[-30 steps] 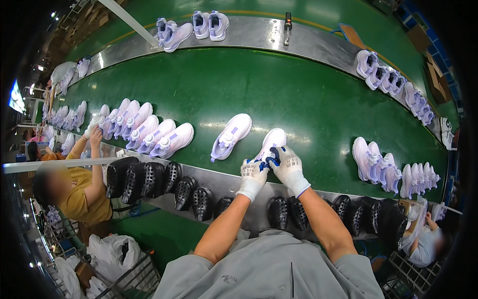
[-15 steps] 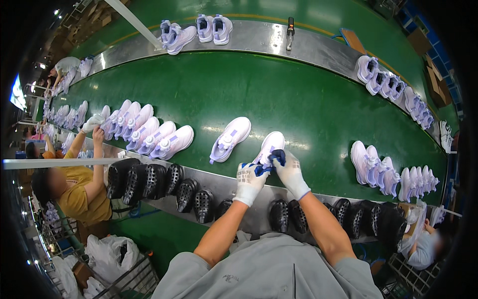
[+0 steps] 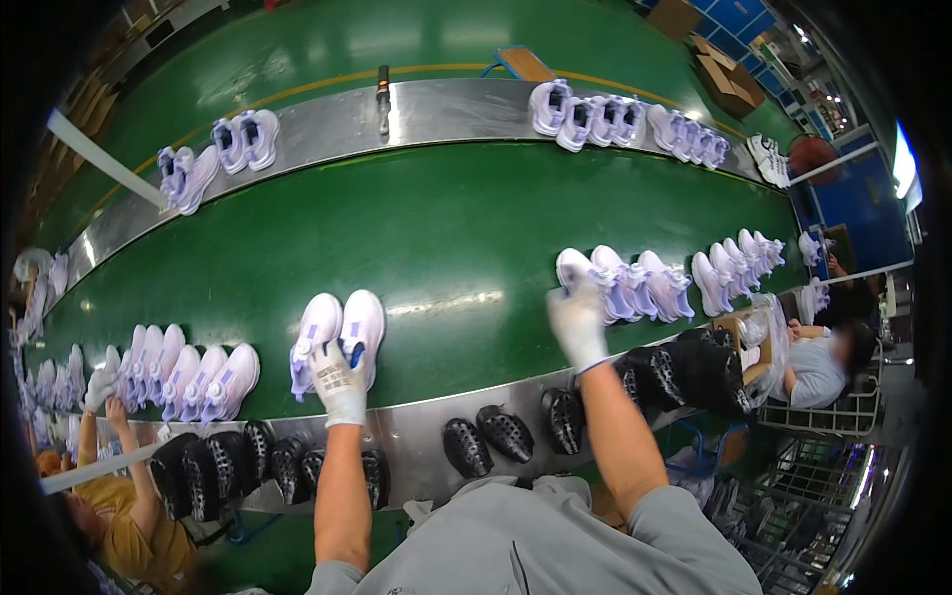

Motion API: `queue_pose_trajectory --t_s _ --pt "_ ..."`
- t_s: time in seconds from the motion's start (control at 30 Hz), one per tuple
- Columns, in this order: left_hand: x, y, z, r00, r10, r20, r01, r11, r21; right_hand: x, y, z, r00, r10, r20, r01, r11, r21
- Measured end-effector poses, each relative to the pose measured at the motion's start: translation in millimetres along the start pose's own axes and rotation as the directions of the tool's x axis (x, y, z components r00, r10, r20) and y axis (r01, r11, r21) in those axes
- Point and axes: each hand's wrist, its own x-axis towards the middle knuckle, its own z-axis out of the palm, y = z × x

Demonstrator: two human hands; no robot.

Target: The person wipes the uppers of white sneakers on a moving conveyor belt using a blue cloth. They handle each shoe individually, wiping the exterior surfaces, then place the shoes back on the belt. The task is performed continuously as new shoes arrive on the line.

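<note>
Two white-and-lavender sneakers lie side by side on the green belt, toes away from me. My left hand, in a white glove with blue fingertips, is closed at the heel end of this pair, fingers over the left shoe and thumb against the right one. Farther right, my gloved right hand reaches to the nearest end of a row of matching sneakers. It overlaps the leftmost sneaker there. Motion smears its fingers, so their grip is unclear.
Black perforated shoe forms line the metal ledge before me. More sneakers stand on the belt at left. Across it, a metal shelf carries sneakers and a black-handled tool. Co-workers sit at left and right.
The two sneakers, apart before, now lie together. My right hand has left the right one and moved right to the other row; my left hand stays at the pair. The view has swung right.
</note>
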Motion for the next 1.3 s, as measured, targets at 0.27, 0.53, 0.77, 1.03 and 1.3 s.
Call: queue_pose_trajectory --t_s 0.27,0.53,0.77,1.03,1.3 --pt "-15 53 -38 0.996 0.083 0.018 -0.08 0.987 -0.142 60 162 -27 0.823 0.411 0.393 -0.24 0.878 -0.415" --pt "-46 89 -27 0.931 0.269 0.245 -0.213 0.949 -0.232 28 38 16 0.816 0.186 0.547 -0.11 0.98 -0.169" --pt "-62 81 -28 0.923 0.27 0.275 -0.158 0.916 -0.369 -157 -12 -61 0.951 -0.194 0.239 0.167 0.977 0.13" --pt "-94 98 -28 0.882 0.399 0.252 -0.268 0.863 -0.428 -266 -14 -78 0.733 0.02 0.68 0.137 0.975 -0.177" --pt "-105 193 -25 0.878 0.342 0.335 0.259 0.25 -0.933 -211 -51 -135 0.914 -0.036 0.403 -0.198 0.829 0.524"
